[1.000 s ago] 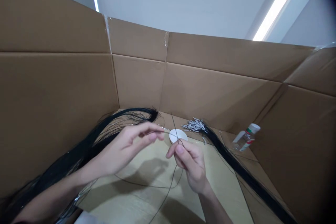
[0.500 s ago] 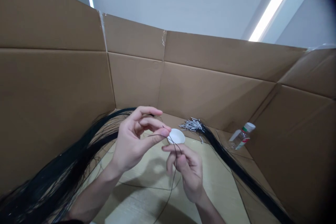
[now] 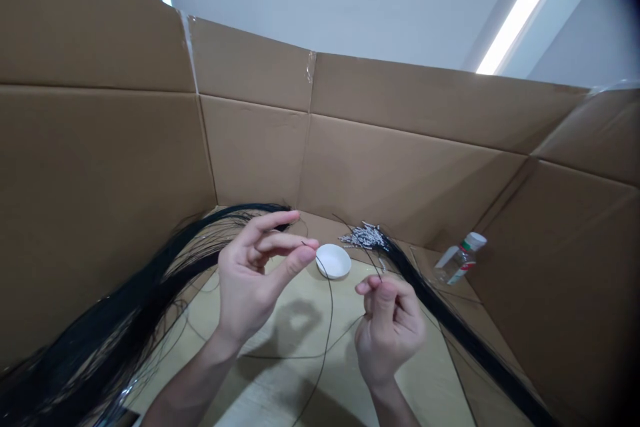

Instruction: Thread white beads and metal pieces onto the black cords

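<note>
My left hand (image 3: pixel 253 283) pinches a thin dark cord (image 3: pixel 331 310) between thumb and index finger, a short end poking up past the fingertips. From there the cord curves down toward the bottom of the view. To the right and slightly lower, my right hand (image 3: pixel 390 330) is closed on another length of thin cord (image 3: pixel 370 255); its free end slants up and left. A small white bowl (image 3: pixel 333 261) stands beyond the gap between the hands. Behind my right hand lies a cluster of silvery-white, bead-like tips (image 3: pixel 365 236) at the end of a black strand bundle (image 3: pixel 445 313).
A loose bundle of black strands (image 3: pixel 150 293) runs along the left side. At the right a clear bottle with a white cap (image 3: pixel 459 260) stands near the cardboard wall (image 3: pixel 410 180). Cardboard encloses the pale work surface (image 3: pixel 285 383) on the visible sides.
My right hand has moved right, away from my left hand, and its fingers have closed around a cord. The left hand keeps its pinch, shifted slightly left in view.
</note>
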